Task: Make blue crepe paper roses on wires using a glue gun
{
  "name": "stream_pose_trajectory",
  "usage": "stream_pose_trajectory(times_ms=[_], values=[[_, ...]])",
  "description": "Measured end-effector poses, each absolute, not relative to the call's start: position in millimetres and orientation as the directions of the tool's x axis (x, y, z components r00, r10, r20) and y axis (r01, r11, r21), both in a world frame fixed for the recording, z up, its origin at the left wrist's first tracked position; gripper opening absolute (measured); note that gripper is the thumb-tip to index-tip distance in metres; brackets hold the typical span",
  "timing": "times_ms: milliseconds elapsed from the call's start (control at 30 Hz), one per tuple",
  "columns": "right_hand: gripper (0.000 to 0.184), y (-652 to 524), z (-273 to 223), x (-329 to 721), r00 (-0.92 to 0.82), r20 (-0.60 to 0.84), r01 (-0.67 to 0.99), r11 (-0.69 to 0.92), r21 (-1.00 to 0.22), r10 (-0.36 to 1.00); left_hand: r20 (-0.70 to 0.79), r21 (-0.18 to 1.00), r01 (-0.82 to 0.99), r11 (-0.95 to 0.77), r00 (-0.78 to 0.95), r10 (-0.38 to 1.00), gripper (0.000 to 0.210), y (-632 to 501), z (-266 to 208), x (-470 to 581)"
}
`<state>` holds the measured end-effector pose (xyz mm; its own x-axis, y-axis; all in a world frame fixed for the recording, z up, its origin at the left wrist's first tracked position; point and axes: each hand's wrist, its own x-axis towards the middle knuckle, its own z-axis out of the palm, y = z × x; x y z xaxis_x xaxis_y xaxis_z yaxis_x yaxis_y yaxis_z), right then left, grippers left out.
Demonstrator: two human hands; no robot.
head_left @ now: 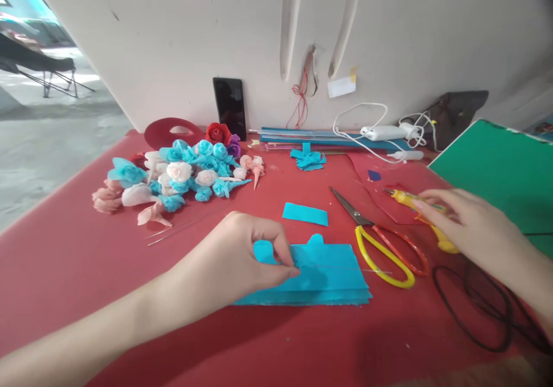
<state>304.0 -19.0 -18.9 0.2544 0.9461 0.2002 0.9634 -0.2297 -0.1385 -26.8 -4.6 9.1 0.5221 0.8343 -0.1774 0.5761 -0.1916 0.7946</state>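
Between thumb and forefinger of my left hand (254, 254) is a thin wire (375, 270), pinched above a stack of blue crepe paper (337, 280) and reaching right across the scissors' handles. My right hand (475, 223) is closed on a yellow hot glue gun (403, 198), whose nozzle points left; its fingers are partly hidden. Scissors (365, 221) with one yellow and one red handle lie open between the paper and the glue gun. Beyond the stack lies a small blue paper strip (305, 214).
Blue, pink and white paper flowers (179, 172) are heaped at the left. Two loose wires (162, 238) lie in front of them. A phone (230, 107) leans on the wall. A black cord (470, 341) loops at the right, near a green board (496, 168).
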Motion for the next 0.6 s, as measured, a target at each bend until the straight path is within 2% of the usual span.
stream_pose_trajectory(times_ms=[100,167,233,333,433,600], values=[[0.033,-43.6,3.7,254.4,-0.060,0.198,0.954,0.115,-0.278,0.978,0.013,0.785,0.511,-0.349,0.550,0.835,0.009,-9.4,7.9,-30.3],[0.022,-58.0,13.4,223.3,-0.260,0.269,0.871,0.345,-0.350,0.927,0.141,0.760,0.462,-0.457,0.569,0.810,0.013,-12.8,7.0,-32.9],[0.010,-66.5,18.1,199.8,-0.379,0.371,0.791,0.505,-0.346,0.848,0.236,0.724,0.421,-0.547,0.594,0.769,0.016,-16.3,6.8,-35.1],[0.013,-67.6,18.6,181.8,-0.407,0.423,0.759,0.558,-0.335,0.809,0.346,0.673,0.348,-0.652,0.631,0.694,0.017,-20.9,9.1,-36.0],[0.013,-62.0,18.1,176.9,-0.389,0.444,0.768,0.550,-0.327,0.807,0.393,0.634,0.324,-0.702,0.647,0.653,0.017,-24.1,13.7,-34.8],[0.019,-54.6,20.6,172.9,-0.401,0.456,0.689,0.589,-0.422,0.795,0.415,0.602,0.290,-0.744,0.682,0.602,0.019,-25.0,21.7,-31.2]])
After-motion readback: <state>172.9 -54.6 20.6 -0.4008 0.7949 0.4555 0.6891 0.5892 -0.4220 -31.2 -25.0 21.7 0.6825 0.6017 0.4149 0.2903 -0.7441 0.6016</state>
